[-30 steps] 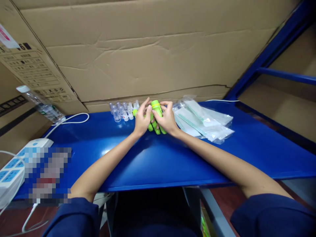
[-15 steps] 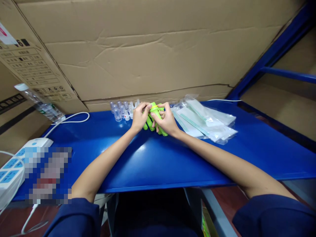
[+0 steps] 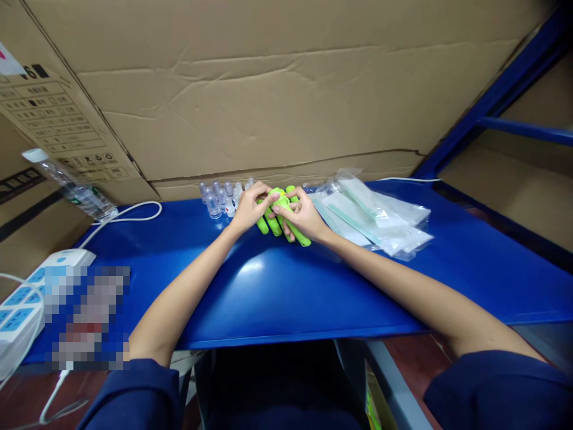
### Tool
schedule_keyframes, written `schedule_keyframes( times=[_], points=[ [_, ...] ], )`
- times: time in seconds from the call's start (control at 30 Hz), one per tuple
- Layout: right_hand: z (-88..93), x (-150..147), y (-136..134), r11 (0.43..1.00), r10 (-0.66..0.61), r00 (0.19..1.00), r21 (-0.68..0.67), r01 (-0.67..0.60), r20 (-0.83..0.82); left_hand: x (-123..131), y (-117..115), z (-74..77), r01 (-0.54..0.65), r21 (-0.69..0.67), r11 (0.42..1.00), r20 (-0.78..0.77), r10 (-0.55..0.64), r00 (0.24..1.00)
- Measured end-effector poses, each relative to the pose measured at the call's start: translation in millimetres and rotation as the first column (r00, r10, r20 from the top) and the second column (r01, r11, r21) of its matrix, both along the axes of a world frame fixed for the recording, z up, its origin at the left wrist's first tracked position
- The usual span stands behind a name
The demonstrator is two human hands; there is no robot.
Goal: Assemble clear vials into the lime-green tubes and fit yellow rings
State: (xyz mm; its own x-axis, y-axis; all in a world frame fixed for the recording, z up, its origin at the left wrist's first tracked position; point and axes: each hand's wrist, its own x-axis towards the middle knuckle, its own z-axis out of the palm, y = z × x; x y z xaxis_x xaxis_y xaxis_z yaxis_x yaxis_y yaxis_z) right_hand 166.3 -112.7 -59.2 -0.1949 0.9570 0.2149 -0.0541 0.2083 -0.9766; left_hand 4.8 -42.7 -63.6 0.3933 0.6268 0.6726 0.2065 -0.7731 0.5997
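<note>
Both of my hands meet over a group of lime-green tube-like pieces (image 3: 273, 224) on the blue table (image 3: 250, 298). My left hand (image 3: 253, 205) pinches the top end of one green piece (image 3: 295, 230) between thumb and fingers. Around the body of that same piece my right hand (image 3: 305, 215) is closed, and the piece slants down to the right. A bit of yellow shows at its top, partly covered by my fingertips. Several small clear bottles (image 3: 213, 205) stand just left of my left hand, against the cardboard.
Clear plastic bags with white and green contents (image 3: 376, 218) lie to the right. At the left are a leaning water bottle (image 3: 74, 188), a white cable (image 3: 138, 206), a power strip (image 3: 76, 258) and a blurred-out flat item (image 3: 89, 316). Cardboard (image 3: 268, 95) walls the back.
The held green piece has tilted further, its lower end pointing more to the right. My left hand has shifted slightly left, and my fingers now cover more of the top.
</note>
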Motion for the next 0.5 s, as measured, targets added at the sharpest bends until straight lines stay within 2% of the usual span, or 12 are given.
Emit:
schedule_keyframes(
  times=[0.17,0.27,0.37,0.43,0.5],
  points=[
    [-3.7,-4.3,0.5,0.999,-0.011,1.000,-0.038,0.011,-0.009,9.9,-3.0,-10.6,-0.158,0.092,0.983,0.006,0.158,0.987],
    [-6.2,-6.1,0.4,0.999,-0.004,1.000,-0.047,0.004,-0.001,9.5,-3.3,-11.7,-0.180,0.095,0.979,0.016,0.180,0.984],
    [-8.6,-4.4,1.5,0.999,0.008,1.000,-0.041,-0.008,0.003,4.9,-1.9,-9.3,-0.111,0.017,0.994,0.021,0.111,0.994],
    [-9.8,-2.3,2.5,1.000,-0.005,1.000,-0.020,0.005,0.006,3.5,-0.4,-10.2,-0.024,-0.104,0.994,0.068,0.031,0.997],
    [-10.5,-0.7,3.3,0.999,-0.035,0.999,0.012,0.035,-0.005,5.5,0.5,-14.8,0.087,-0.241,0.967,0.142,-0.054,0.988]
  ],
)
